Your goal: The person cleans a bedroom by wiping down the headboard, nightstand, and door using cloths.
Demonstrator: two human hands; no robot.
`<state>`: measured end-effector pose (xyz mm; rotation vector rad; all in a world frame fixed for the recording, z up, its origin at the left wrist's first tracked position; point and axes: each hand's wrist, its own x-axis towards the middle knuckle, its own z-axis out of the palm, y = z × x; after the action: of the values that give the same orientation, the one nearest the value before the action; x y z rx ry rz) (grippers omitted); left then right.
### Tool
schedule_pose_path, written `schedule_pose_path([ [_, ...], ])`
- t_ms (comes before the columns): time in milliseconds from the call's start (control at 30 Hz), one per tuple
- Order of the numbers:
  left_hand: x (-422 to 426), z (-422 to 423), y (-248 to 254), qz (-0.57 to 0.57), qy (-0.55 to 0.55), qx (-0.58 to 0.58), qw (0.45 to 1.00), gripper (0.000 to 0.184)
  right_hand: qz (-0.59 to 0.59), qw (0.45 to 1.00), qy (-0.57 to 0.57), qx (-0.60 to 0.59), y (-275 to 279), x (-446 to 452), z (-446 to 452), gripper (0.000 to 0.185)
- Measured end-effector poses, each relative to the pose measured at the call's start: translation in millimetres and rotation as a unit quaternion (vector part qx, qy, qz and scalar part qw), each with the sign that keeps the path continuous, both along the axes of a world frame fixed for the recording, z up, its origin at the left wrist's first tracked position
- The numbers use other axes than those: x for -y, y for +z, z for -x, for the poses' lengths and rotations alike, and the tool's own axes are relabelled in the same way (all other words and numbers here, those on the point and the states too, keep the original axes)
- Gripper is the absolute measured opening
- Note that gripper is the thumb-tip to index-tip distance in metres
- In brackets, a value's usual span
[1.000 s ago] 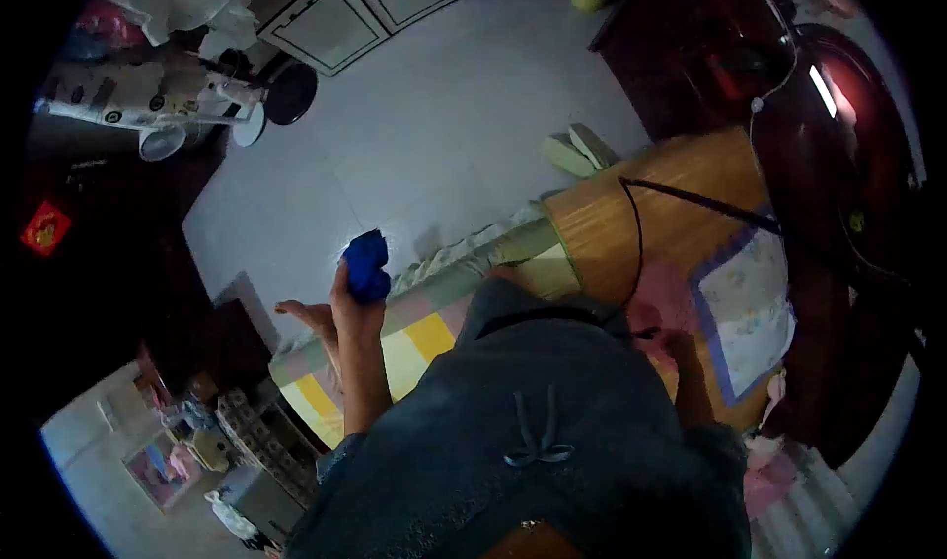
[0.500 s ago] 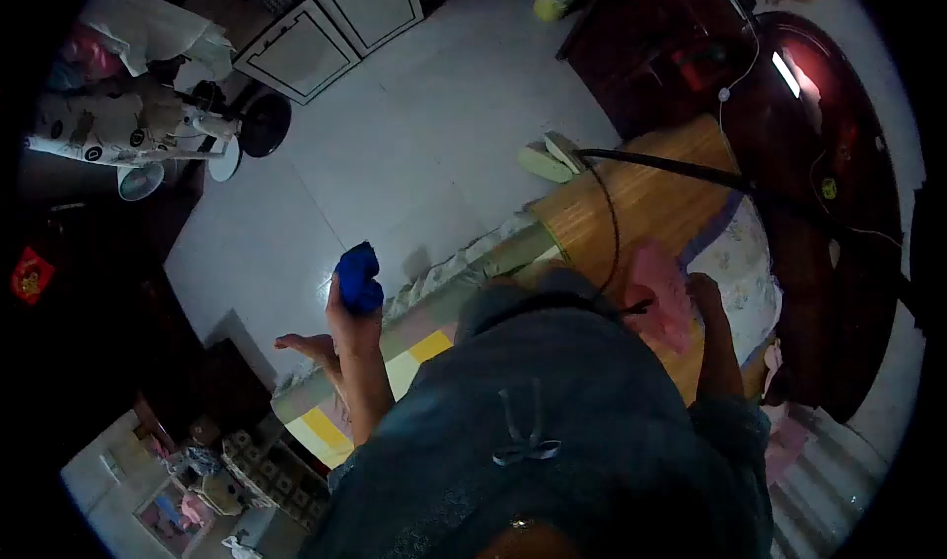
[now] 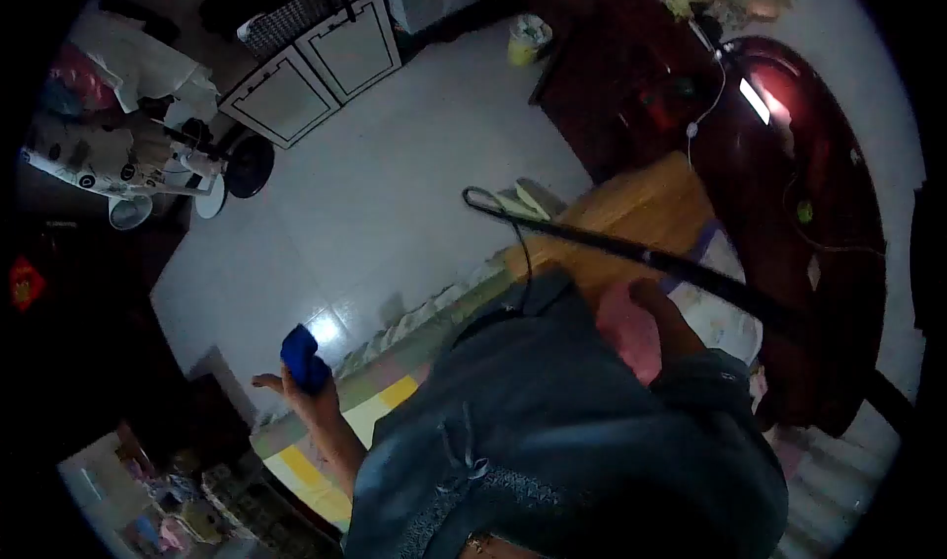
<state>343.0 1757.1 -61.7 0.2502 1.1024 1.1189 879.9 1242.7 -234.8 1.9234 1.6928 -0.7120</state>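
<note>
My left hand point(image 3: 308, 399) is closed around a bunched dark blue cloth point(image 3: 304, 360) at the left edge of the bed. Pink cloth point(image 3: 628, 334) lies on the bed by my right side. Against its upper edge rests my right hand point(image 3: 648, 298), dark and blurred; whether its fingers grip the cloth cannot be made out. Under and beside me is the bed's checked yellow and green cover point(image 3: 397, 393), partly hidden by my grey clothes.
A long black strap or bar point(image 3: 612, 246) with a looped cord crosses in front of me. Beyond lie a wooden-toned mat point(image 3: 631, 214), pale slippers point(image 3: 528, 202) on the tiled floor point(image 3: 395, 164), a small bin point(image 3: 529, 39), white cabinets point(image 3: 314, 68) and a dark red headboard point(image 3: 838, 194).
My view has shifted. My left hand, still holding the blue cloth, has moved down and left. My right hand has come from beside the pink cloth onto its upper edge.
</note>
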Motion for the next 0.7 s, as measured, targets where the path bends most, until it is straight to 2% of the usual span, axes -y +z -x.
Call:
schedule_pose_path([
  [33, 12, -8, 5, 0.004, 0.032, -0.022, 0.999, 0.027, -0.096, 0.966, -0.240, 0.013, 37, -31, -7, 0.026],
  [100, 36, -23, 8, 0.000, 0.024, -0.040, 0.999, 0.027, -0.186, 0.868, -0.459, 0.019, 54, -54, -53, 0.023],
  [167, 53, -38, 14, -0.009, -0.002, -0.076, 0.997, 0.026, -0.400, 0.854, -0.321, -0.090, 44, -68, -128, 0.023],
  [233, 65, -58, 20, -0.016, -0.044, -0.067, 0.997, 0.029, -0.503, 0.815, -0.246, -0.148, 39, -103, -191, 0.023],
  [300, 71, -86, 23, -0.018, -0.114, -0.022, 0.993, 0.037, -0.481, 0.784, -0.385, -0.074, 59, -153, -250, 0.027],
  [333, 72, -98, 25, -0.020, -0.115, -0.026, 0.993, 0.037, -0.462, 0.762, -0.452, -0.038, 65, -174, -279, 0.032],
  [400, 72, -129, 34, -0.034, -0.148, -0.102, 0.983, 0.036, -0.465, 0.786, -0.406, 0.024, 53, -190, -360, 0.038],
  [433, 74, -147, 41, -0.039, -0.157, -0.130, 0.978, 0.036, -0.479, 0.784, -0.382, 0.101, 66, -204, -378, 0.042],
  [467, 75, -179, 58, -0.067, -0.162, -0.136, 0.975, 0.035, -0.490, 0.776, -0.356, 0.177, 95, -220, -388, 0.045],
  [533, 75, -211, 63, -0.099, -0.169, -0.148, 0.969, 0.035, -0.500, 0.754, -0.370, 0.213, 145, -254, -388, 0.049],
  [567, 73, -216, 56, -0.077, -0.176, -0.138, 0.971, 0.035, -0.499, 0.753, -0.375, 0.206, 143, -257, -400, 0.049],
  [633, 76, -235, 58, -0.057, -0.183, -0.141, 0.971, 0.036, -0.482, 0.770, -0.297, 0.293, 128, -267, -429, 0.056],
  [667, 79, -250, 64, -0.051, -0.201, -0.125, 0.970, 0.038, -0.481, 0.774, -0.302, 0.281, 119, -269, -441, 0.056],
  [700, 80, -260, 69, -0.046, -0.209, -0.125, 0.969, 0.038, -0.433, 0.806, -0.304, 0.265, 110, -269, -449, 0.057],
])
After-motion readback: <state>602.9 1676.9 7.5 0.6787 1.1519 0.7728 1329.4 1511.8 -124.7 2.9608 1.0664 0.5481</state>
